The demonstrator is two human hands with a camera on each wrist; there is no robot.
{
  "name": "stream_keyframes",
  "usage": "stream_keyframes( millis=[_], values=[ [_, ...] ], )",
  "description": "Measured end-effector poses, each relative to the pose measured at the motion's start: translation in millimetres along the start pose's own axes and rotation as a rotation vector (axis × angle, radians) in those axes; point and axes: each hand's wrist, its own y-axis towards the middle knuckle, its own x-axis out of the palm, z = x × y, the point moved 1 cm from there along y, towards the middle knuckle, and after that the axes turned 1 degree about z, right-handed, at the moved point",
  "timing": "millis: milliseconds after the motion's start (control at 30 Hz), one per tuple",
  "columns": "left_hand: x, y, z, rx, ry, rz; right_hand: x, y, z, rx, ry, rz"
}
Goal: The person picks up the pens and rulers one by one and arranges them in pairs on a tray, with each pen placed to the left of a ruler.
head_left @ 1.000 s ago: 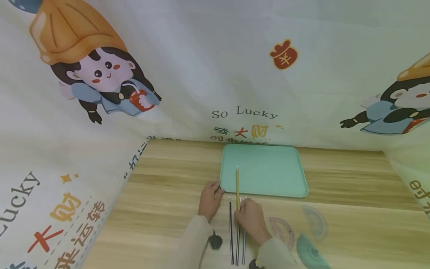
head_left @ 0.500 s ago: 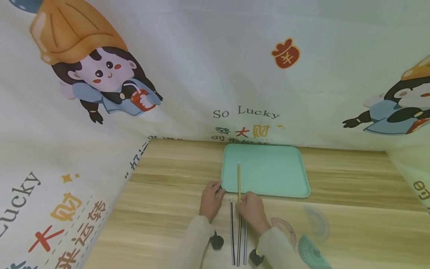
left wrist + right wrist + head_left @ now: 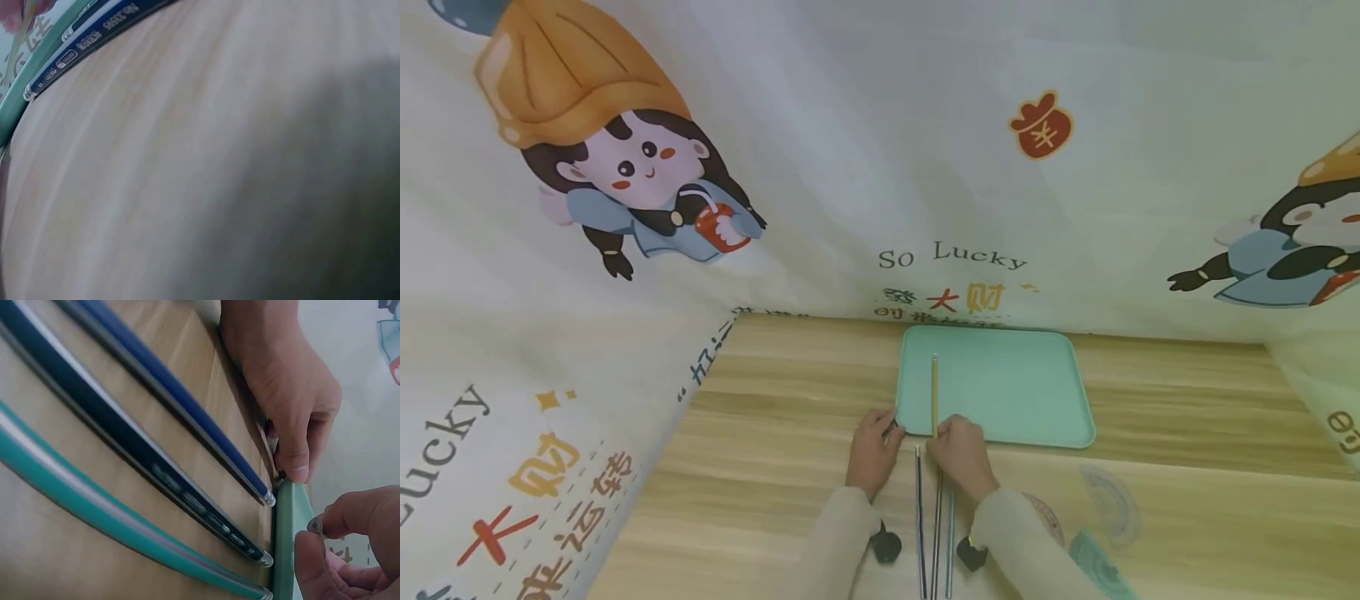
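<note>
My right hand (image 3: 962, 457) pinches a yellow pencil (image 3: 935, 392) between thumb and fingers. The pencil's far part reaches over the left side of a mint-green tray (image 3: 1022, 383), and one round end faces the right wrist view. At the tray's near left corner, my left hand (image 3: 874, 454) grips the rim, thumb on top in the right wrist view. Three pencils lie side by side on the table just short of the tray: a blue pencil (image 3: 181, 403), a dark green pencil (image 3: 125, 428) and a teal pencil (image 3: 112, 509).
To the right of my right sleeve lie a clear protractor (image 3: 1111, 504), a green protractor (image 3: 1101, 567) and a pink protractor (image 3: 1048, 517), the last partly covered by the sleeve. A printed cloth wall (image 3: 820, 167) rises behind the tray.
My right hand has moved forward with the yellow pencil, which now extends farther over the tray. My left hand keeps its place at the tray corner.
</note>
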Motion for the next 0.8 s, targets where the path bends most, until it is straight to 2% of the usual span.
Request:
stream_keyframes(
  millis=[233, 433, 600, 800],
  values=[
    [1.3, -0.3, -0.2, 0.015, 0.015, 0.022, 1, 18, -6, 0.015, -0.005, -0.036],
    [-2.0, -0.5, 2.6, 0.014, 0.017, 0.030, 6, 31, -13, -0.002, 0.028, -0.019],
    [-1.1, -0.6, 3.0, -0.007, 0.011, 0.013, 12, 36, -11, 0.039, 0.032, -0.021],
    [-0.7, -0.8, 1.5, 0.001, 0.015, 0.022, 17, 41, -8, 0.048, 0.033, -0.008]
  ],
)
